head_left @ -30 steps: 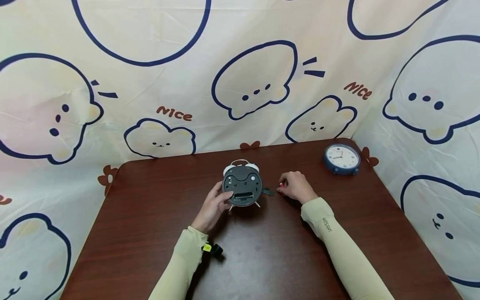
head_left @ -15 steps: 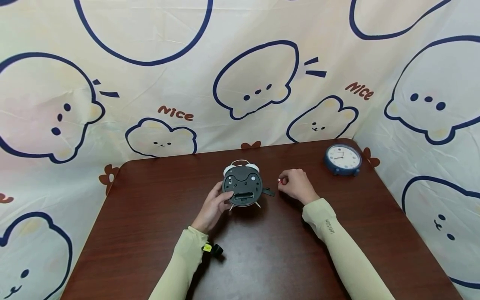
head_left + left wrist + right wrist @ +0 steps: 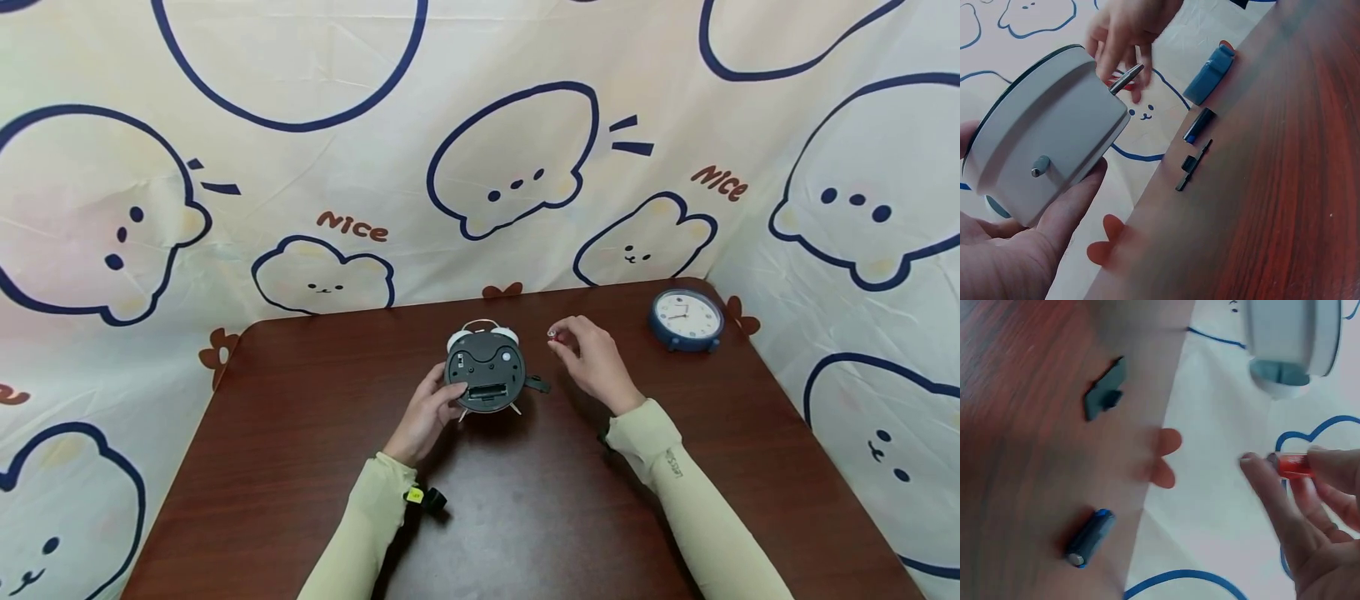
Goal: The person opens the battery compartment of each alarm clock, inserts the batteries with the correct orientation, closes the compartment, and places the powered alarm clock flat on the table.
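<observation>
My left hand [image 3: 423, 417] grips a twin-bell alarm clock [image 3: 486, 360] by its left side. Its dark back faces me, and the battery compartment [image 3: 487, 392] is uncovered with no battery showing inside. The left wrist view has the clock's white casing [image 3: 1054, 131] and metal legs. To the right of the clock, my right hand [image 3: 597, 362] pinches a small red battery [image 3: 1292, 465] between thumb and fingers, raised over the table. The dark battery cover [image 3: 1107, 390] and a dark blue battery [image 3: 1090, 537] lie on the table; the head view hides that battery behind my right hand.
A round blue clock [image 3: 685, 319] with a white face lies at the back right of the brown table [image 3: 315, 467]. Cloth printed with cartoon animals [image 3: 322, 167] hangs along the back and sides. A black wrist camera [image 3: 432, 500] sticks out from the left sleeve.
My right hand has risen and moved toward the back with the red battery, whose end now shows at the fingertips. The left hand and alarm clock stay in place.
</observation>
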Demonstrator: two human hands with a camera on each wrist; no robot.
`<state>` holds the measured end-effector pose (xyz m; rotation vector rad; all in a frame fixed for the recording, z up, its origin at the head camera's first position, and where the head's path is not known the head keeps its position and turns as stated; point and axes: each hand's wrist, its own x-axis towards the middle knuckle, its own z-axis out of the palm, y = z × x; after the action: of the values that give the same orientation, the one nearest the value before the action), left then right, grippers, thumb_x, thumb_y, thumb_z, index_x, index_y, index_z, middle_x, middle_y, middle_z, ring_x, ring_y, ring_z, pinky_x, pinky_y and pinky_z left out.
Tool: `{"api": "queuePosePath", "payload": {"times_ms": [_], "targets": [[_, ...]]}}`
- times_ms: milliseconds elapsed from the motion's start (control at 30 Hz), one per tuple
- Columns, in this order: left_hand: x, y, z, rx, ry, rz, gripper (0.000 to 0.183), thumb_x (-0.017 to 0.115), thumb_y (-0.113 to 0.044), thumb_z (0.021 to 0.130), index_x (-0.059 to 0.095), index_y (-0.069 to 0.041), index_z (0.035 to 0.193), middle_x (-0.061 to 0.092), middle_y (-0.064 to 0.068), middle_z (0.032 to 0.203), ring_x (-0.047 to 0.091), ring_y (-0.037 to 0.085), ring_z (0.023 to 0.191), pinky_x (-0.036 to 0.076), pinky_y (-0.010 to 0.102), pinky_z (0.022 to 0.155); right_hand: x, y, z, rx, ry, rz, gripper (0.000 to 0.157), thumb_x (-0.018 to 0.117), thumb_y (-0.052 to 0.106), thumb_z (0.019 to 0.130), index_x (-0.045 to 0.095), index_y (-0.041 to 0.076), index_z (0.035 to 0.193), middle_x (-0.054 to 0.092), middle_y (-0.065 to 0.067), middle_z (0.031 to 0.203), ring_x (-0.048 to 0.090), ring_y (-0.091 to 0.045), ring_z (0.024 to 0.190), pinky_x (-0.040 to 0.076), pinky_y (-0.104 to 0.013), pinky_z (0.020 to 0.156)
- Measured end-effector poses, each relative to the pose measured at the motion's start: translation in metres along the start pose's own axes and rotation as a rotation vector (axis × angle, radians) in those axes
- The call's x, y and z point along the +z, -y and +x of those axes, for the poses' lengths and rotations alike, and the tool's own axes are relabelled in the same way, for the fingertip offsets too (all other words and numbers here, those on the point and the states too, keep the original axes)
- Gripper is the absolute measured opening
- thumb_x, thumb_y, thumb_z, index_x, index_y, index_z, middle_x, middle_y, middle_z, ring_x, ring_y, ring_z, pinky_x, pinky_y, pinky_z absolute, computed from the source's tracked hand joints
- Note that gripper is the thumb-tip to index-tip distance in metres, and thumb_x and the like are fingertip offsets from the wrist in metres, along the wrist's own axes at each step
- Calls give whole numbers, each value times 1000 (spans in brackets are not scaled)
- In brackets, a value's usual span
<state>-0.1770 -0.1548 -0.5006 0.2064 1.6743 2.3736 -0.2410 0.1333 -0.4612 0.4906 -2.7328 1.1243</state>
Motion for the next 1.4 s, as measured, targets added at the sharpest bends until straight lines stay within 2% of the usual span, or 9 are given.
{"api": "queuePosePath", "payload": {"times_ms": [333,567,733,900,1067,1400], "targets": [[-1,1,-1,-5,-6,-11,49,51,-10,105,34,0,150,58,5,128,68,10,98,58,30,80,-7,21,-7,-172,-111,84,24,77,10,93,69,11,116,66,-5,107,69,-20,97,62,-40,83],[-2,-1,-2,2,-17,-8,47,51,-9,105,36,-2,148,59,5,128,68,11,98,58,30,81,-7,25,-11,-243,-123,127,27,80,9,91,68,12,115,65,-5,108,72,-19,97,63,-40,83],[0,-2,0,1,5,-4,48,51,-11,105,35,0,149,58,4,128,68,10,100,58,30,83,-11,22,-14,-260,-125,148,28,80,3,89,68,13,113,64,-4,107,72,-20,98,62,-41,85],[0,-3,-1,2,-4,-10,49,51,-10,105,34,0,150,58,5,129,68,10,99,58,30,81,-14,18,-14,-278,-119,174,31,79,-2,87,69,12,113,64,-5,109,72,-20,101,61,-41,87],[-1,-2,-1,5,-4,-5,49,52,-11,105,34,0,150,57,6,130,68,11,100,58,31,82,-12,18,-12,-298,-114,191,29,78,0,89,68,13,113,65,-5,112,71,-20,107,60,-40,89],[-2,-1,0,16,-1,-8,48,51,-9,105,34,1,149,58,5,129,68,11,99,58,30,81,-10,20,-12,-278,-120,219,29,77,1,91,65,12,114,65,-5,113,71,-21,107,60,-43,89]]}}
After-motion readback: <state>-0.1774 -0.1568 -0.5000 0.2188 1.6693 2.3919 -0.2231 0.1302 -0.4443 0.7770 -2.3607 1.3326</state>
